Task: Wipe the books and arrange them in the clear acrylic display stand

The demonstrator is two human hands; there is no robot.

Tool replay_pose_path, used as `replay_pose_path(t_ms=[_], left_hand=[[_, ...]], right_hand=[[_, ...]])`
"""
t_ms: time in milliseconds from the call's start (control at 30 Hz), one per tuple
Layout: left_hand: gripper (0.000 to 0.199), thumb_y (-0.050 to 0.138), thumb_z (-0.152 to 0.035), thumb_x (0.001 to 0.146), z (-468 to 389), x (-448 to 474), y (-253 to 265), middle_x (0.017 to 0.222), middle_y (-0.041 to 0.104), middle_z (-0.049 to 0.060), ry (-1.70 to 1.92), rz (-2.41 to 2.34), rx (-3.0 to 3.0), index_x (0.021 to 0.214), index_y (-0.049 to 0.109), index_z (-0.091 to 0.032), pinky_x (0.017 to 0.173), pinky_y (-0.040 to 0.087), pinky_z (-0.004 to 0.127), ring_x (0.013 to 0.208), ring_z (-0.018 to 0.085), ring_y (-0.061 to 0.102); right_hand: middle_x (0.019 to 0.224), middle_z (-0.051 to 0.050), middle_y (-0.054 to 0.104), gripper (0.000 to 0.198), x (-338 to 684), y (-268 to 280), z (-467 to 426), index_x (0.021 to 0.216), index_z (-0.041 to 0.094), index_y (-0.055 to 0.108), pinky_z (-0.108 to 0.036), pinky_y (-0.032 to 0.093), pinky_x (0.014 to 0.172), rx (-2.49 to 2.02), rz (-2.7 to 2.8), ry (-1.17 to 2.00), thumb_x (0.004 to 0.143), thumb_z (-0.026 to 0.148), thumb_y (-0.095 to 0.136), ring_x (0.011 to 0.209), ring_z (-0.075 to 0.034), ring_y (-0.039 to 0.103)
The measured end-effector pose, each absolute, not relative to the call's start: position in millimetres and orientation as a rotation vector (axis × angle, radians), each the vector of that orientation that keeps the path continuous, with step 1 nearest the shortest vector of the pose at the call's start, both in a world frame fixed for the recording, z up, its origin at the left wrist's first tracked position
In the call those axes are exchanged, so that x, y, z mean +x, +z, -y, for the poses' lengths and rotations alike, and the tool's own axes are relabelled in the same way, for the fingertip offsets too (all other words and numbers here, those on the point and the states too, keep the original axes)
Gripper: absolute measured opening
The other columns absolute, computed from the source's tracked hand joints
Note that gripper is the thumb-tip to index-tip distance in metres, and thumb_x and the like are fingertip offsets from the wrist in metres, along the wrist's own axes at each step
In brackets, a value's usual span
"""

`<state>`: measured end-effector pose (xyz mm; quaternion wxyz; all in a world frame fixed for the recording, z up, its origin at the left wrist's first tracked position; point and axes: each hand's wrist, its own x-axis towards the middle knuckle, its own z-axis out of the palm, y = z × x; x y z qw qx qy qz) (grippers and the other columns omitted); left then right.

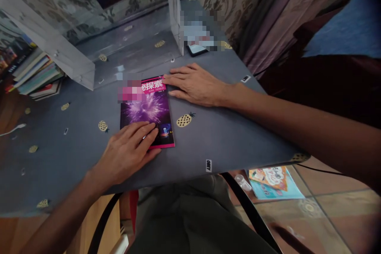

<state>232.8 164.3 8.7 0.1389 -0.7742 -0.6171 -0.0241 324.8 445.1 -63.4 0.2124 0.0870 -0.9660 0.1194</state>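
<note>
A closed book (147, 107) with a purple burst and pink bands on its cover lies on the table in front of me. My left hand (129, 149) rests flat over its lower left part, fingers stretched across the cover. Beside the top right corner lies my right hand (198, 85), palm down, its fingertips at the book's edge. Neither hand grips anything. Part of the cover's upper left is blurred out, and its lower left is hidden under my left hand.
A grey pineapple-print cloth covers the table (190, 143). A clear acrylic stand (77, 63) rises behind the book. At the back right lies a phone-like device (197, 49), partly blurred. Stacked books (38, 73) stand at the left. More books (276, 182) lie low on the right.
</note>
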Motion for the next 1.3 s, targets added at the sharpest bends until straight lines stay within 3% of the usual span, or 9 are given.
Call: replay_pose_path(t_ms=[133,533,733,900,1067,1167,1300], left_hand=[[0.027,0.056,-0.028,0.100,-167,236,12,0.113,0.075,0.013,-0.033,1.709,-2.226,0.115,0.067,-0.008,0.077,0.064,0.039,0.101,0.027,0.072],[0.024,0.052,-0.020,0.100,-167,237,17,0.114,0.076,0.011,-0.079,1.728,-2.280,0.114,0.070,-0.012,0.086,0.064,0.038,0.105,0.025,0.072],[0.026,0.052,-0.025,0.100,-164,239,9,0.116,0.075,0.012,-0.062,1.739,-2.209,0.114,0.070,-0.012,0.081,0.065,0.038,0.104,0.027,0.073],[0.032,0.047,-0.026,0.101,-163,241,7,0.114,0.076,0.013,-0.137,1.771,-2.210,0.114,0.069,-0.007,0.081,0.065,0.040,0.104,0.028,0.072],[0.028,0.045,-0.020,0.101,-164,230,7,0.112,0.076,0.010,-0.285,1.840,-2.242,0.113,0.069,-0.012,0.085,0.064,0.039,0.101,0.024,0.072],[0.029,0.044,-0.021,0.102,-170,204,2,0.115,0.074,0.010,-0.332,1.967,-2.191,0.117,0.068,-0.014,0.086,0.062,0.037,0.101,0.022,0.071],[0.033,0.044,-0.028,0.103,-187,159,-9,0.127,0.069,0.011,-0.277,2.158,-1.990,0.127,0.063,-0.016,0.096,0.059,0.046,0.113,0.026,0.067]], right_hand=[[0.140,-0.008,0.063,0.048,327,-62,-442,0.143,0.021,0.050,-0.050,0.036,0.105,0.212,2.671,0.341,0.108,0.047,0.030,0.133,-0.030,0.051],[0.142,-0.010,0.061,0.048,344,-52,-420,0.140,0.017,0.055,-0.054,0.039,0.107,0.163,2.740,0.381,0.107,0.042,0.030,0.138,-0.031,0.047],[0.142,-0.017,0.060,0.048,363,-44,-388,0.134,0.010,0.060,-0.055,0.038,0.110,0.175,2.743,0.410,0.106,0.042,0.038,0.139,-0.031,0.047],[0.151,-0.025,0.047,0.079,380,-43,-345,0.145,0.004,0.050,-0.059,0.034,0.117,0.141,2.783,0.424,0.095,0.065,0.052,0.148,-0.037,0.035],[0.155,-0.026,0.042,0.081,381,-47,-335,0.149,0.003,0.045,-0.061,0.033,0.119,0.098,2.835,0.418,0.094,0.061,0.057,0.150,-0.039,0.030],[0.155,-0.025,0.042,0.079,382,-38,-338,0.149,0.006,0.045,-0.063,0.033,0.118,0.106,2.866,0.473,0.093,0.059,0.059,0.149,-0.039,0.032],[0.146,-0.024,0.053,0.074,375,-18,-344,0.142,0.009,0.054,-0.068,0.036,0.113,0.086,2.882,0.559,0.090,0.061,0.062,0.139,-0.040,0.047]])
